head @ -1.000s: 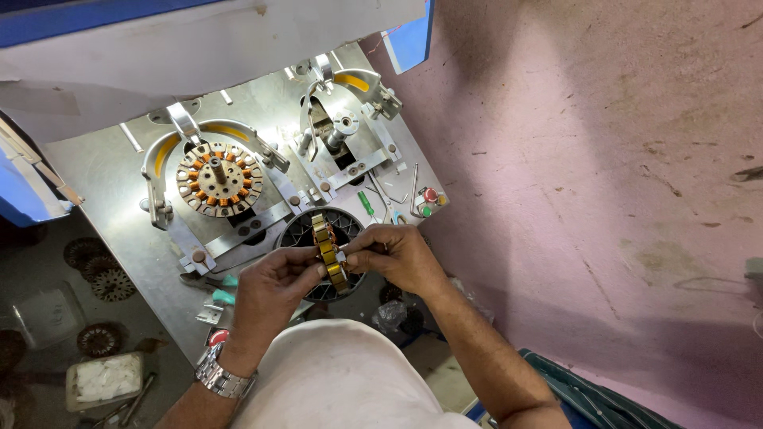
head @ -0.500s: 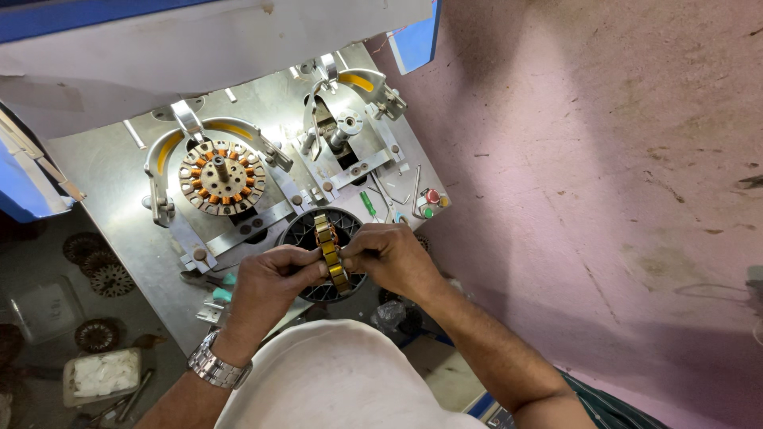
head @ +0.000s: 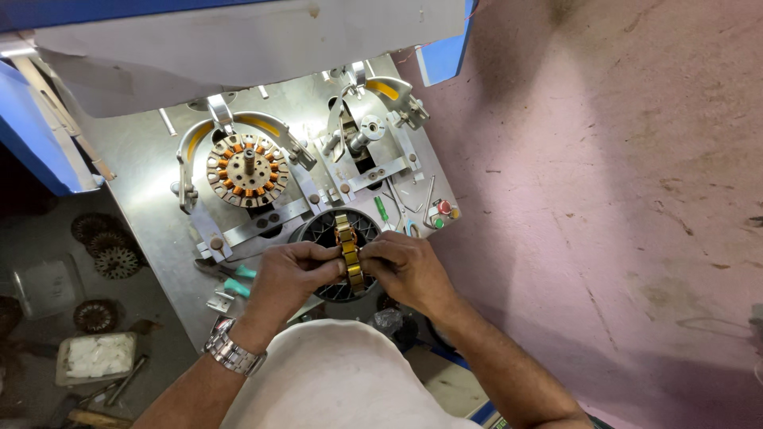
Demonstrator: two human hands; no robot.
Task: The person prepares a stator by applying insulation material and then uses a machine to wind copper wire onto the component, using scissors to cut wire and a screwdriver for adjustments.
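Barely shifted since before, my left hand (head: 290, 274) and right hand (head: 409, 270) each keep a clenched grip on the upright stator ring (head: 348, 253) over the worktop (head: 151, 199).

Two hands (head: 298, 274) (head: 409, 266) grip one stator (head: 350, 254) at six o'clock, one wound stator (head: 247, 168) sits at ten o'clock, and four dark cores (head: 97, 242) lie at eight o'clock.

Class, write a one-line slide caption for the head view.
Both hands, left hand and right hand, grip an edge-on gold-wound round stator above a grey metal winding machine plate.
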